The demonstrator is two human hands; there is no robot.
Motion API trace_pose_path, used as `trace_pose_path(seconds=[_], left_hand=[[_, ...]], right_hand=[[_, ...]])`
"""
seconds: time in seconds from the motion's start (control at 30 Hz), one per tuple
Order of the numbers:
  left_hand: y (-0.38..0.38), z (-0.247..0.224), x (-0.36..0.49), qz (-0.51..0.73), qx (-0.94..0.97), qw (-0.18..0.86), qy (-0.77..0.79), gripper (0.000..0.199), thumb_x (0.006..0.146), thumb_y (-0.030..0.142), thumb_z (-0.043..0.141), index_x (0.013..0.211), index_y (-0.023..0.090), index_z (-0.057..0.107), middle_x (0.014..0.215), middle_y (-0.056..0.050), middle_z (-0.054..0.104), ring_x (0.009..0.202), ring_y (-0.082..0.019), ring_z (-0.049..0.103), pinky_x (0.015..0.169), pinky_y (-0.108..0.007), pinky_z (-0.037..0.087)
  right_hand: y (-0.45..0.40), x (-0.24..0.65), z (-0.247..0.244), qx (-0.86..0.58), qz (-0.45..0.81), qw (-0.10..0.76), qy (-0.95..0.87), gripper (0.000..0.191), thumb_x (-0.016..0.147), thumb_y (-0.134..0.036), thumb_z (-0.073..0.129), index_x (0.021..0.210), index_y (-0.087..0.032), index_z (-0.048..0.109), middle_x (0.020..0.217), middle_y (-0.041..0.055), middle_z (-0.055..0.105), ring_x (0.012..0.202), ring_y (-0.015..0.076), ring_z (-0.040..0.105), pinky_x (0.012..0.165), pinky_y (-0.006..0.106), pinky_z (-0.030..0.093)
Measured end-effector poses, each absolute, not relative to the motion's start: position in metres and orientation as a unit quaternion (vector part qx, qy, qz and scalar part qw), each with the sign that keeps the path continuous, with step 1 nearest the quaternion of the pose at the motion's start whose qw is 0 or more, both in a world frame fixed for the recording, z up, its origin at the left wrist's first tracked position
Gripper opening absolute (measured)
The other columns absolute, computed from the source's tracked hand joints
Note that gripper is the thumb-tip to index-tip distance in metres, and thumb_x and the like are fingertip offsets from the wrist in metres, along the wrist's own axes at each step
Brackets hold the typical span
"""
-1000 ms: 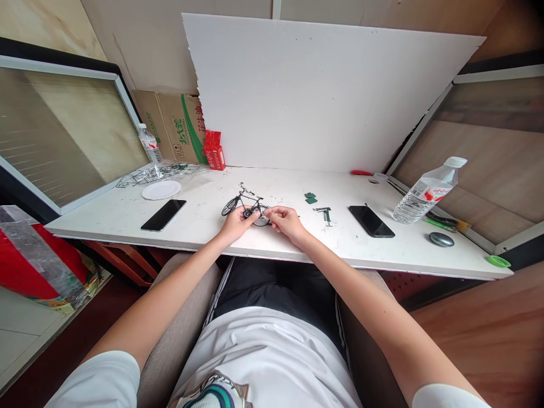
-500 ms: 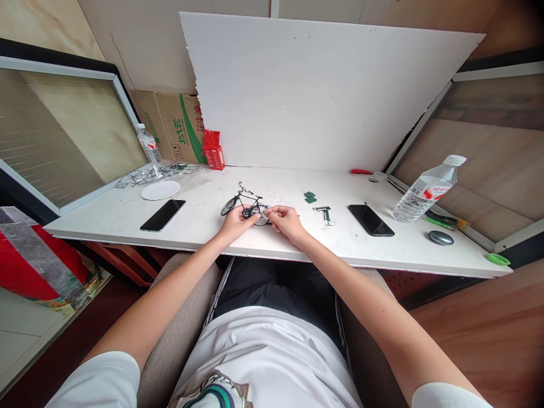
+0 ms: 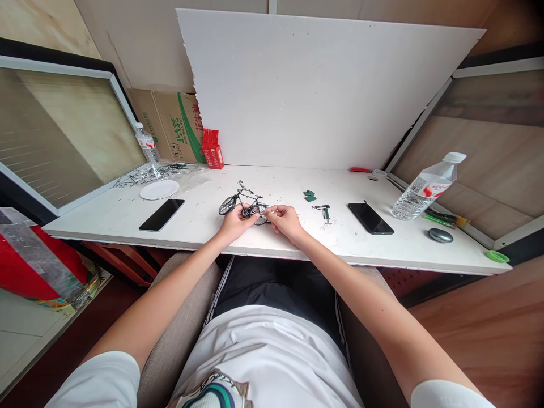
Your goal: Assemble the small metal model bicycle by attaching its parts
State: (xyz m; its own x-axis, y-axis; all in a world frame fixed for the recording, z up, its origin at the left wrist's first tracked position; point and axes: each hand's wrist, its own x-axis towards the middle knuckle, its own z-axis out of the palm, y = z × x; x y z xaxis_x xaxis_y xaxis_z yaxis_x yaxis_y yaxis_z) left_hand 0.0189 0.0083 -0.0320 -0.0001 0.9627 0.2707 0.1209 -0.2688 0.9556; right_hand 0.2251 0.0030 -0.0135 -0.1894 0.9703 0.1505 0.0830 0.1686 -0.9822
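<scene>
A small black model bicycle (image 3: pixel 240 198) is held low over the white table, its front wheel pointing left and its handlebar up. My left hand (image 3: pixel 235 224) is closed on its lower middle, near the pedals, with the thumb toward the rear wheel. At the rear wheel, my right hand (image 3: pixel 285 220) has thumb and forefinger pinched together. Whether a tiny part sits in that pinch is too small to make out. To the right of my right hand lie a few thin dark and green parts (image 3: pixel 326 212) and some green pieces (image 3: pixel 310 195).
On the white table (image 3: pixel 204 226) lie two phones (image 3: pixel 162 215) (image 3: pixel 370 218), a white plate (image 3: pixel 159 190) and a grey oval object (image 3: pixel 441 235). Water bottles (image 3: pixel 427 187) (image 3: pixel 147 144) stand right and left. A red box (image 3: pixel 212 149) and a carton (image 3: pixel 172 126) stand before a white board (image 3: pixel 331 96).
The view has shifted very slightly. Both hands keep the same hold at the model bicycle, with no other clear movement.
</scene>
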Motion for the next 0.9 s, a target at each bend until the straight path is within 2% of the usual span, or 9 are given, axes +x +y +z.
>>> trace_pose_path(seconds=[0.3, 0.4, 0.53, 0.63, 0.73, 0.9], left_hand=[[0.006, -0.032, 0.019, 0.541, 0.592, 0.385, 0.458, 0.044, 0.077, 0.039, 0.090, 0.110, 0.020, 0.068, 0.105, -0.007, 0.080, 0.100, -0.023, 0.076, 0.094, -0.036, 0.058], [0.006, -0.030, 0.019, 0.538, 0.592, 0.382, 0.462, 0.045, 0.077, 0.038, 0.091, 0.110, 0.020, 0.068, 0.107, -0.008, 0.080, 0.099, -0.023, 0.075, 0.093, -0.036, 0.058], [0.003, -0.027, 0.019, 0.532, 0.593, 0.375, 0.473, 0.045, 0.076, 0.038, 0.091, 0.109, 0.019, 0.069, 0.106, -0.008, 0.079, 0.096, -0.023, 0.074, 0.090, -0.036, 0.058], [0.003, -0.025, 0.019, 0.531, 0.593, 0.377, 0.474, 0.044, 0.075, 0.039, 0.091, 0.108, 0.019, 0.068, 0.104, -0.007, 0.079, 0.094, -0.022, 0.073, 0.088, -0.035, 0.057], [0.004, -0.026, 0.018, 0.536, 0.594, 0.384, 0.461, 0.047, 0.074, 0.043, 0.091, 0.106, 0.020, 0.067, 0.105, -0.008, 0.078, 0.095, -0.022, 0.072, 0.087, -0.035, 0.056], [0.009, -0.031, 0.017, 0.545, 0.582, 0.403, 0.449, 0.053, 0.069, 0.046, 0.094, 0.106, 0.020, 0.067, 0.103, -0.008, 0.077, 0.089, -0.021, 0.071, 0.085, -0.034, 0.056]], right_hand=[[0.003, 0.225, -0.013, -0.437, 0.473, 0.452, -0.617, 0.053, 0.081, -0.070, 0.086, 0.089, -0.021, 0.071, 0.052, -0.0035, 0.055, 0.046, 0.0128, 0.043, 0.053, 0.031, 0.036], [0.003, 0.225, -0.015, -0.439, 0.469, 0.465, -0.610, 0.050, 0.083, -0.065, 0.086, 0.099, -0.023, 0.063, 0.057, -0.0072, 0.055, 0.050, 0.0127, 0.043, 0.056, 0.030, 0.036], [0.007, 0.224, -0.021, -0.419, 0.456, 0.517, -0.591, 0.061, 0.080, -0.055, 0.090, 0.116, -0.026, 0.050, 0.068, -0.0124, 0.053, 0.062, 0.0128, 0.048, 0.067, 0.028, 0.041], [0.011, 0.224, -0.023, -0.397, 0.455, 0.511, -0.612, 0.065, 0.081, -0.055, 0.088, 0.127, -0.023, 0.057, 0.073, -0.0102, 0.055, 0.068, 0.0140, 0.052, 0.074, 0.030, 0.044], [0.012, 0.225, -0.022, -0.393, 0.453, 0.497, -0.627, 0.064, 0.082, -0.058, 0.086, 0.129, -0.019, 0.066, 0.075, -0.0080, 0.054, 0.071, 0.0147, 0.052, 0.075, 0.031, 0.044], [0.007, 0.225, -0.014, -0.393, 0.468, 0.494, -0.619, 0.063, 0.088, -0.064, 0.081, 0.130, -0.017, 0.074, 0.068, -0.0081, 0.044, 0.063, 0.0135, 0.040, 0.063, 0.029, 0.038]])
